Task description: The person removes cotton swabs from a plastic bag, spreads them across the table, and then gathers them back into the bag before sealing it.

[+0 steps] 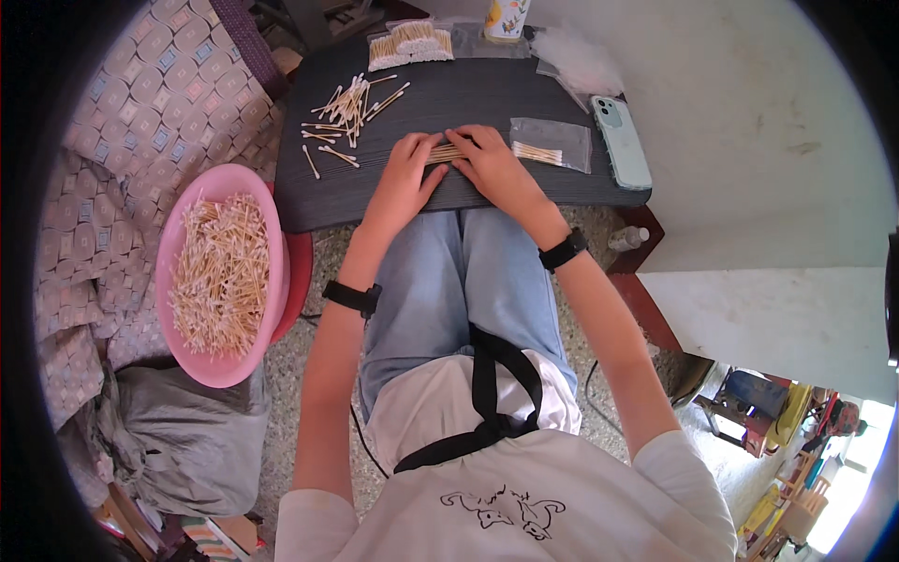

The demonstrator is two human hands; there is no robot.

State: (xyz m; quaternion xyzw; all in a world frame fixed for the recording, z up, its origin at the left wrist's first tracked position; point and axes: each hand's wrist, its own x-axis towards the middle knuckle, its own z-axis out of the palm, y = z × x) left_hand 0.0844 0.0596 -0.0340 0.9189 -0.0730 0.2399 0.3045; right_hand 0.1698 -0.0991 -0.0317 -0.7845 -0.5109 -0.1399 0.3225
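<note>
Between my two hands lies a small bundle of cotton swabs on the dark table. My left hand grips the bundle's left end, its fingertips curled over that end. At the other end, the fingers of my right hand close around the swabs. Both hands hide the cotton tips. Just right of my right hand is a clear plastic bag with a few swabs partly inside. A loose heap of swabs is spread on the table beyond my left hand.
A pink basin full of swabs stands left of the table. Filled swab packs, a patterned cup and a pile of clear bags line the far edge. A pale green phone lies at the right edge, beside the wall.
</note>
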